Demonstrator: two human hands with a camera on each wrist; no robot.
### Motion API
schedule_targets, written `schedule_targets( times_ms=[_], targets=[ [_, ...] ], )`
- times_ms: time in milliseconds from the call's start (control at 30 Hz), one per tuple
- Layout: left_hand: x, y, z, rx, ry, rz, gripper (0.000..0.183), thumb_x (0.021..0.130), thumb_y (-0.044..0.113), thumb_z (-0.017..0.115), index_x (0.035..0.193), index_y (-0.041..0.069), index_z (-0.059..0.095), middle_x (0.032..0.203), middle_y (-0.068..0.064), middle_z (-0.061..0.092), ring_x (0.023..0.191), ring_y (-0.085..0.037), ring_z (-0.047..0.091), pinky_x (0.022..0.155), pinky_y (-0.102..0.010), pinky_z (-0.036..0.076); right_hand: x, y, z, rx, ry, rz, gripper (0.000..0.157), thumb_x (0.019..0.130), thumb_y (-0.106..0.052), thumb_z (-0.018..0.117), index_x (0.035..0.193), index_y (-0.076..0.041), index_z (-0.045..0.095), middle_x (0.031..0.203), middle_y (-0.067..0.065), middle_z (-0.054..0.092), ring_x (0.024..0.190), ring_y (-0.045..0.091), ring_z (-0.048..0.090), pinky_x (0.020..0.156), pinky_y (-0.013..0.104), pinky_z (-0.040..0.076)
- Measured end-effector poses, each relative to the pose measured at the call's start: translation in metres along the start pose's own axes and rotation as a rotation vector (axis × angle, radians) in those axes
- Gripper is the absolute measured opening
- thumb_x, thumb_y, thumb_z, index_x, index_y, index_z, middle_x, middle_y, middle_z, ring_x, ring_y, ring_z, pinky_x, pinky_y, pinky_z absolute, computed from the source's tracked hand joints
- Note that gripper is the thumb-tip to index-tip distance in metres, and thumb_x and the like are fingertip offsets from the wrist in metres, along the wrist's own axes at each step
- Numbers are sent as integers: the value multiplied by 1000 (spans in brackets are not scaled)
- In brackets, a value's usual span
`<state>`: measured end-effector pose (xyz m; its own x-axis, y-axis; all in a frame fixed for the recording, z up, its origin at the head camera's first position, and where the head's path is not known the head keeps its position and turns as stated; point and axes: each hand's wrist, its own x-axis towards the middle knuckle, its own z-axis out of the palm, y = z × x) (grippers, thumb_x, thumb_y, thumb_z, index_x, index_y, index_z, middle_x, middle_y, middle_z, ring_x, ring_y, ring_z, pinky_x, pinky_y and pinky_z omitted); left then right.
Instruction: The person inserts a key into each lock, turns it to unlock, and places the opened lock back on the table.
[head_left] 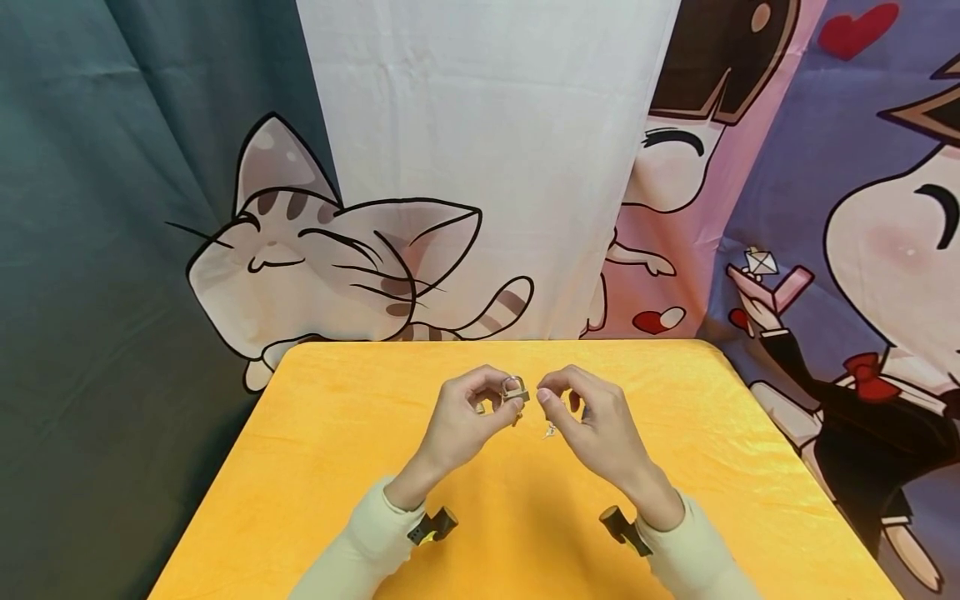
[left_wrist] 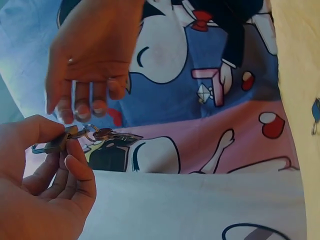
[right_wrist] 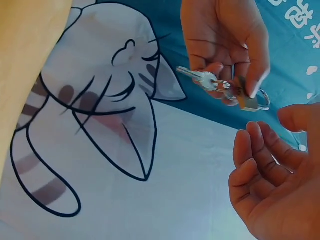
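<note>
My left hand (head_left: 461,421) pinches a small brass padlock (head_left: 516,395) between thumb and fingers, its silver shackle pointing away from the palm. From the lock's body a key ring with silver keys (right_wrist: 204,79) trails off; one key seems to sit in the lock's bottom, though the fingers partly cover that spot. Close by on the other side is my right hand (head_left: 603,425), its fingers loosely bent with nothing between them. In the right wrist view a gap separates the right fingertips (right_wrist: 255,131) from the padlock.
A yellow cloth covers the table (head_left: 315,492). Below the right hand lies a small silvery item (head_left: 550,431), too small to name. A bit of gold (head_left: 480,408) shows beside the left fingers. Behind the table hangs a printed cartoon curtain (head_left: 480,108).
</note>
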<state>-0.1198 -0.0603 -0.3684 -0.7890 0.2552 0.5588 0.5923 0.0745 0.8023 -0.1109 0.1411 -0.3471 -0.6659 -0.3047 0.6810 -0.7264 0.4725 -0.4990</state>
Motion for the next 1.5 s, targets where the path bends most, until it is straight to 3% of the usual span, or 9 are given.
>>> schedule_targets(
  times_ms=[267,533,900,1200,1500],
  targets=[
    [-1,1,3,289,30,209,12,83,6,73,91,13,68,84,3,67,74,-14,60,64,-25,50,2,-4,-1,-18,21,-67,14,88,-8,70,98,-17,68,83,-7,64,73,3,53,63,17,41],
    [-2,-2,5,414,54,344,16,81,3,74,91,12,66,83,3,64,75,-8,57,65,-17,44,1,-3,2,-22,-2,-146,20,85,-13,76,103,-14,68,88,-4,65,79,4,55,63,14,41],
    [-2,-6,7,526,114,463,20,76,-5,75,89,8,64,84,-1,66,75,-10,62,71,-15,52,1,-1,5,-58,17,-169,14,84,-8,75,93,-16,68,81,-7,61,69,5,50,62,11,38],
    [-2,-7,7,573,171,523,19,76,-3,77,87,5,65,84,-3,66,76,-12,64,73,-17,54,0,2,7,-60,47,-148,16,84,-5,75,93,-16,68,79,-7,61,65,3,46,59,11,35],
    [-2,-7,9,702,214,624,18,74,0,81,85,5,67,83,-3,67,74,-13,64,70,-18,54,1,2,7,-58,69,-121,13,84,-3,74,90,-13,68,76,-6,63,62,4,47,57,11,37]
  ],
)
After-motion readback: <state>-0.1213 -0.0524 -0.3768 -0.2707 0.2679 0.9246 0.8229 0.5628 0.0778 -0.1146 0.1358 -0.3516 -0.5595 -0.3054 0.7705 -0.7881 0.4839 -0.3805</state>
